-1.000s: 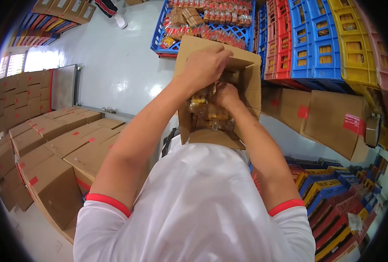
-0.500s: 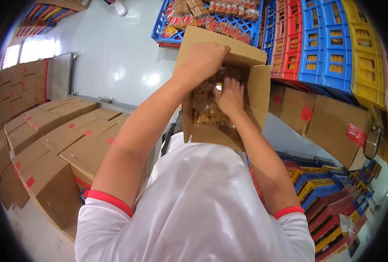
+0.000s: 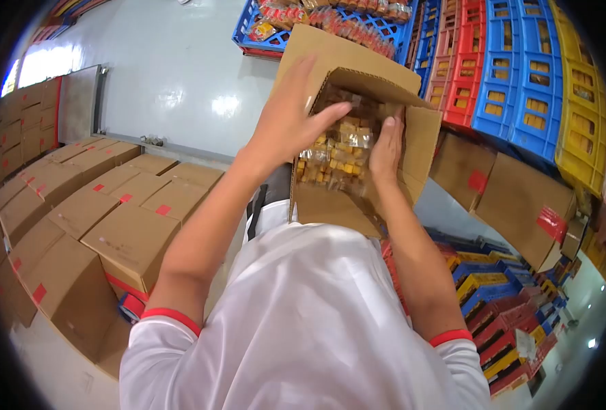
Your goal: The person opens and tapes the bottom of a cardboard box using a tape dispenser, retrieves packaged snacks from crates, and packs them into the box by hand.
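Observation:
An open cardboard box (image 3: 422,147) stands in front of my body with its flaps folded out. Inside lie clear plastic packs (image 3: 347,147) of small yellow-brown pieces, perhaps bread or biscuits. My left hand (image 3: 290,119) is spread over the box's left edge, thumb reaching across the opening and fingers by the far flap; it holds nothing I can see. Within the opening, my right hand (image 3: 387,154) lies flat along the right inner side, fingers extended and pointing away from me, beside the packs. Part of the contents is in shadow near the far wall.
Closed cardboard boxes (image 3: 132,239) with red tape fill the left side. A blue crate (image 3: 248,37) of packaged bread stands beyond the box. Stacked blue crates (image 3: 497,75) and a yellow crate (image 3: 581,102) rise at right, with taped boxes (image 3: 514,198) below. More crates (image 3: 501,307) lie lower right.
My left hand has let go of the far flap and opened over the left edge. My right hand has moved from above the packs to the right inner side, uncovering more packs.

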Demonstrator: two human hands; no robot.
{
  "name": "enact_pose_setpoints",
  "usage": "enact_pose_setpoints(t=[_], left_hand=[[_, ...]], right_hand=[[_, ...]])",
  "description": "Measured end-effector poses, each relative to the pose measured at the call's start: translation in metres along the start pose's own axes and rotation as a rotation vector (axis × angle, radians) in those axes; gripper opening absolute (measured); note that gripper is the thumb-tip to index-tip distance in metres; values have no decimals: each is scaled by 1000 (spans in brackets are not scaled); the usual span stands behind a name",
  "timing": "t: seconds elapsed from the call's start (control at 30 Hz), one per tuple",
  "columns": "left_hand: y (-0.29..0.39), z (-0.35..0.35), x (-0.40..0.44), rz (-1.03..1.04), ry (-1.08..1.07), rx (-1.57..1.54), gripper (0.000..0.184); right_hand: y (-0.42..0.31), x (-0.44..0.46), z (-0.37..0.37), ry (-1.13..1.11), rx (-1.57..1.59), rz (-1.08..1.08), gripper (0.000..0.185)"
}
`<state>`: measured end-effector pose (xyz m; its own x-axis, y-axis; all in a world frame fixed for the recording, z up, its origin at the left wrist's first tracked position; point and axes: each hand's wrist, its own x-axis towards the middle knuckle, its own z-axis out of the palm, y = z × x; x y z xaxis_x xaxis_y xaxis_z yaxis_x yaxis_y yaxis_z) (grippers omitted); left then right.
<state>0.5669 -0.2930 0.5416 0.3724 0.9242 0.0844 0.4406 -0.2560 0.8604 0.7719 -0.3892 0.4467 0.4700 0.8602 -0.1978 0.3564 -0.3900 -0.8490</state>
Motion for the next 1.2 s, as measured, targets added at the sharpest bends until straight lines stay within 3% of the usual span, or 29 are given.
enact_pose_setpoints(t=[0.03,0.07,0.13,0.17,0.23,0.37,0.43,0.77,0.83,0.93,1.2], left_hand=[[-3,0,-23,-153,-38,-151,71],[-4,4,-39,-147,-52,-160,71],[-2,6,-55,-351,-273,-130,74],[-6,9,-52,-351,-268,-136,74],[-4,10,-32,-261,-220,-186,73],[-11,15,-17,-166,-197,-183,71],[-11,8,-16,-331,-247,-89,69],[-11,5,-14,-324,-275,-97,61],[-11,3,-13,-404,-333,-132,73],[-22,8,-18,-265,-281,-126,75],[-15,7,-17,-331,-311,-102,71]], right_hand=[[5,-3,4,13,-3,16,62],[13,-2,14,8,-190,-114,61],[7,-5,24,-60,-461,-320,62],[8,-7,29,-61,-467,-324,62],[15,-10,39,-183,-777,-430,66],[25,-2,47,-228,-885,-370,75],[24,-2,55,-204,-877,-362,76],[59,4,84,-195,-892,-319,75],[62,5,86,-215,-915,-295,75],[69,6,90,-233,-934,-267,75],[79,13,101,-257,-865,-251,77]])
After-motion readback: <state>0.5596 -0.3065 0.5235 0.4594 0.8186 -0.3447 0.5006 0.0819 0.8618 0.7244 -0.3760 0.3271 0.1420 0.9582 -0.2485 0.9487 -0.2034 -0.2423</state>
